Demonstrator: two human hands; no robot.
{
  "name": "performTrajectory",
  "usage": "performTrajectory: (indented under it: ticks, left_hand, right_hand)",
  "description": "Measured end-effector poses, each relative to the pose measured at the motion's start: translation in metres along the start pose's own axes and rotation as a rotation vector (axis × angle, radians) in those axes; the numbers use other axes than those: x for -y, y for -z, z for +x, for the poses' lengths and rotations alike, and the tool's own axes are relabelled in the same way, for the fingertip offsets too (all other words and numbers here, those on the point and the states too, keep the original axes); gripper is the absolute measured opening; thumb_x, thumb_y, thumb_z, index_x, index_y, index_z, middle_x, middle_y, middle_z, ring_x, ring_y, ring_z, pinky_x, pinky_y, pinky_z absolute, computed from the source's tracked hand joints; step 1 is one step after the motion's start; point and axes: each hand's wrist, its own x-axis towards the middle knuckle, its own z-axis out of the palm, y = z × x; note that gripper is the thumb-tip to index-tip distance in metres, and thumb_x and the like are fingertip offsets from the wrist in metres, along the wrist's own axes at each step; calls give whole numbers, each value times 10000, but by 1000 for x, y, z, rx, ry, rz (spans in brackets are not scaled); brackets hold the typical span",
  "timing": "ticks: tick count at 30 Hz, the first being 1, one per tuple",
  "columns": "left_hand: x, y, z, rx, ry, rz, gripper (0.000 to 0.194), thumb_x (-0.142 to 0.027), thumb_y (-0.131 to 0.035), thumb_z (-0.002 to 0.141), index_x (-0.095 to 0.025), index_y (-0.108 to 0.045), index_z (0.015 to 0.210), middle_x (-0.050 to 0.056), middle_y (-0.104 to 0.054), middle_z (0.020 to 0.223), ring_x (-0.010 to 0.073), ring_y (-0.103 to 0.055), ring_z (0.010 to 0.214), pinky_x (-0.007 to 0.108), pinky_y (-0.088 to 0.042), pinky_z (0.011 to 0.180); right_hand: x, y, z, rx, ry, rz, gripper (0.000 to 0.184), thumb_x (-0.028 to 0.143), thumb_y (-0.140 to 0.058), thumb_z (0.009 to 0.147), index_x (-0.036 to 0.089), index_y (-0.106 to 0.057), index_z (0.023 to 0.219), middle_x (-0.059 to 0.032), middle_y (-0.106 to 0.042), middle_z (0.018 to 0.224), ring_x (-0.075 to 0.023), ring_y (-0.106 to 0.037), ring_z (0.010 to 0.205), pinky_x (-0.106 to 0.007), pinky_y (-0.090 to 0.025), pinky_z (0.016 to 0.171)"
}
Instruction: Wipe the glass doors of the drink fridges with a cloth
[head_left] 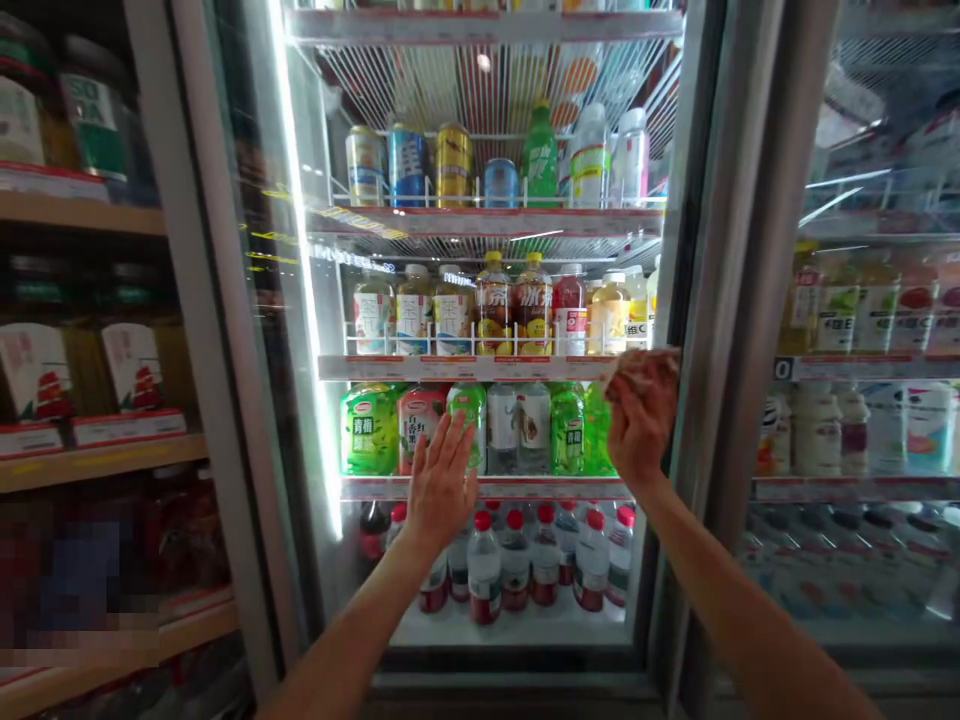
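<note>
My right hand (639, 440) is closed around a crumpled brownish cloth (643, 385), raised near the right edge of the glass door (457, 235) of a lit drinks fridge. Fingers outstretched, my left hand (442, 485) is at the middle of the door with nothing in it. Whether its palm touches the glass cannot be made out. Behind that hand stand a green bottle (469, 405) and a red-labelled bottle (420, 420). Bright green bottles (568, 430) are just left of the cloth.
Inside, shelves carry cans (454, 165), tea bottles (493, 300) and red-capped water bottles (484, 565). A metal door frame (750, 300) runs along the right, with another stocked fridge section beyond. Wooden shelves (97, 455) with large bottles flank the left. Reflections streak the glass.
</note>
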Motion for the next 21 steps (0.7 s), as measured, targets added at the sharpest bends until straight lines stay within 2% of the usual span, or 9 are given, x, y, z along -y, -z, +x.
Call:
performTrajectory:
  ticks: [2,3,7,9,11,14,16,18,21]
  left_hand:
    - [1,2,4,-38,22,-33,605,-170,-458,796,-181,-265,1369,98,-347,1411,228,-240,1337,450,-226,1082]
    - [2,2,7,-60,44,-48,601,-175,-460,798,-185,-269,1367,98,-343,1412,226,-236,1339,448,-232,1081]
    - [3,5,20,-74,130,-52,617,-196,-473,798,-185,-254,1374,105,-296,1435,242,-199,1350,469,-232,1078]
    - [4,7,23,-43,132,-34,627,-198,-472,797,-184,-241,1380,107,-278,1443,248,-194,1351,477,-234,1075]
    - [6,9,23,-16,115,-25,626,-192,-466,798,-189,-240,1381,99,-277,1445,246,-197,1350,470,-238,1074]
    - [10,13,24,-30,101,-32,622,-185,-457,800,-191,-239,1383,94,-296,1437,238,-212,1346,454,-238,1080]
    - [11,16,28,-61,105,-40,618,-187,-455,800,-190,-244,1381,95,-294,1438,239,-208,1348,457,-231,1084]
    - [11,17,32,-69,104,-42,603,-187,-455,800,-185,-264,1372,95,-295,1437,241,-204,1349,462,-224,1086]
    - [11,18,38,-36,100,-35,584,-186,-458,794,-175,-300,1356,92,-290,1440,241,-199,1350,462,-216,1091]
  right_hand:
    - [-3,-5,15,-101,-85,-9,380,167,-466,823,249,-544,1186,-63,-370,1401,-257,-302,1308,-525,-303,1033]
    - [4,-8,18,-91,-72,-2,381,167,-466,823,247,-542,1188,-62,-367,1402,-255,-297,1311,-520,-308,1032]
    - [55,-10,8,233,189,44,371,178,-489,816,306,-556,1158,-17,-390,1390,-223,-238,1340,-480,-280,1065]
    - [63,-6,1,365,309,62,380,181,-495,816,330,-549,1160,-6,-411,1377,-205,-257,1332,-461,-264,1078]
    - [47,-1,2,325,291,47,372,175,-503,811,340,-562,1139,5,-427,1365,-201,-282,1320,-456,-257,1081]
    - [10,-1,23,69,62,-13,381,159,-468,821,298,-548,1167,-28,-381,1392,-238,-272,1322,-516,-255,1063]
    - [1,-6,38,-18,-37,-21,408,156,-438,831,267,-509,1217,-58,-334,1415,-262,-248,1331,-548,-268,1044]
    - [15,-12,44,21,-14,4,433,148,-431,831,283,-486,1238,-51,-326,1419,-259,-237,1337,-546,-283,1040]
    - [53,-16,31,219,156,55,449,143,-455,821,312,-484,1236,-30,-352,1408,-240,-213,1348,-504,-298,1054]
